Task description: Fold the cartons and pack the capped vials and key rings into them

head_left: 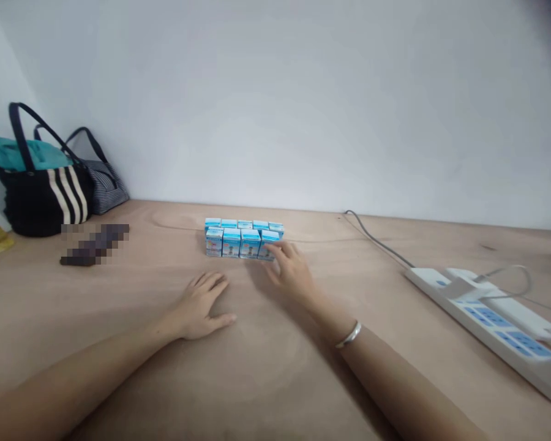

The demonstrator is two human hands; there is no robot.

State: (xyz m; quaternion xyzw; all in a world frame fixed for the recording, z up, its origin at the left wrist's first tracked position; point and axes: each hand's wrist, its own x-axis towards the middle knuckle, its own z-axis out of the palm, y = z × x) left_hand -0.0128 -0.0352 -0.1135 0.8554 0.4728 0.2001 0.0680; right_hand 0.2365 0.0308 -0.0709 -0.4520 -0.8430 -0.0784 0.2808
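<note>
Right fingers (279, 252) against small blue cartons (244, 242)

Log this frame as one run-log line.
left hand: flat on wooden table | right hand: touching front-right blue carton | cartons: two rows

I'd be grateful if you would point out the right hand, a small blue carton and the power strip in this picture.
Right hand (290, 272): head view, on the back of the hand.
Small blue carton (231, 244): head view, on its front face.
Power strip (487, 321): head view, on its top face.

Plywood tabletop (119, 294), small blue-and-white cartons (250, 242), black striped tote bag (46, 202), white power strip (491, 318)
</note>
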